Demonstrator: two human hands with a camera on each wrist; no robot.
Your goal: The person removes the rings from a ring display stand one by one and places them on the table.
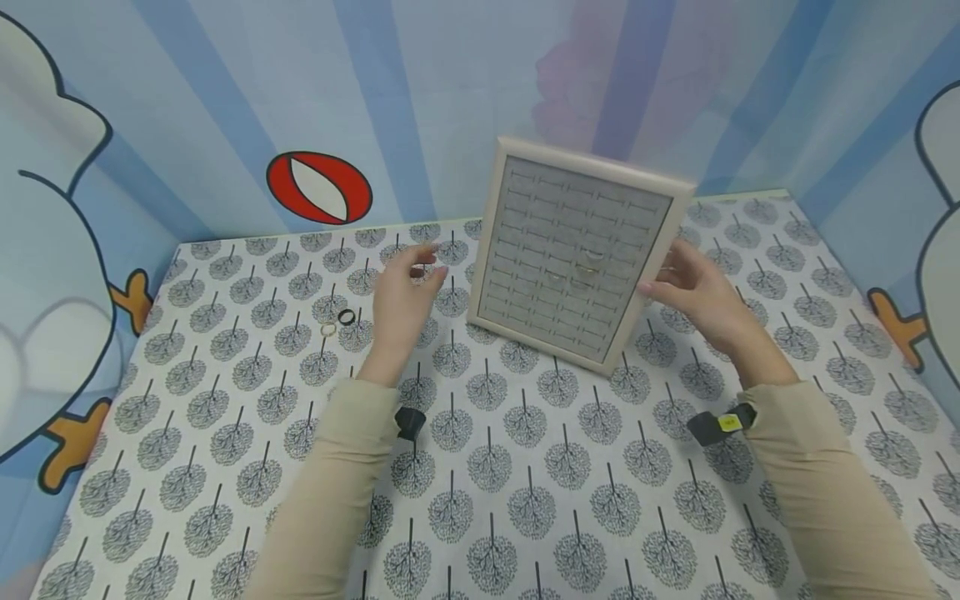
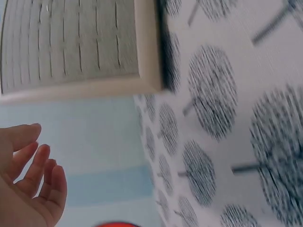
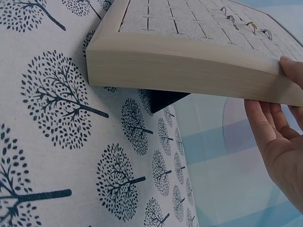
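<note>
A ring display board with a pale wooden frame (image 1: 487, 229) and a grey slotted pad leans upright on the table. Several rings sit in its slots, among them a gold ring (image 3: 252, 27) and a silver ring (image 3: 232, 21). My right hand (image 1: 701, 292) holds the board's right edge, thumb at the front and fingers behind. A black support (image 3: 168, 99) shows behind the board in the right wrist view. My left hand (image 1: 401, 304) hovers left of the board, fingers loosely bent, touching nothing; in the left wrist view a gap separates it from the frame.
On the table left of my left hand lie a black ring (image 1: 347, 323) and a gold-coloured ring (image 1: 322, 330). A tree-patterned cloth (image 1: 525, 467) covers the table. Behind stands a blue striped wall (image 1: 465, 83) with cartoon pictures.
</note>
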